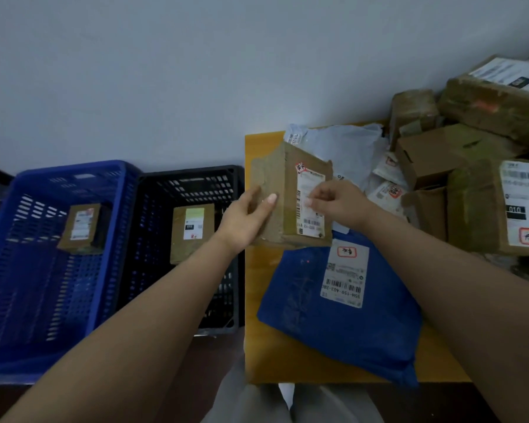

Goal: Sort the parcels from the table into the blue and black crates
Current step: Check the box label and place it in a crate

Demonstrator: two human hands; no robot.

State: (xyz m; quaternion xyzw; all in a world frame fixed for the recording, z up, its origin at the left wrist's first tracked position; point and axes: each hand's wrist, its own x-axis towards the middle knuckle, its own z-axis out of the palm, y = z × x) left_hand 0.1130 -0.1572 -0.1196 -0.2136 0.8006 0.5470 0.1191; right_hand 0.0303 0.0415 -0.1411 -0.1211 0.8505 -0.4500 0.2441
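Nearest, flat on the yellow tabletop (252,346): a blue mailer bag (306,303), label up, untouched. Just beyond and above it, held off the surface between both hands: a brown cardboard parcel (287,178), long axis running away from the body, labelled face turned right. Left hand (245,215) cupped on the taped left face, thumb laid along it, fingers (271,199) half curled round the near edge. Right hand (333,201) against the label, fingers bent narrow, pinching or pressing the paper; which of the two cannot be told. Left of the parcel and lower, well apart: the black crate (226,175), nearer, and the blue crate (110,190), farther, each holding one small box. Likely next: a leftward carry, better suited to the left hand. Farther right, piled: more boxes (428,160) and pale bags (348,145).
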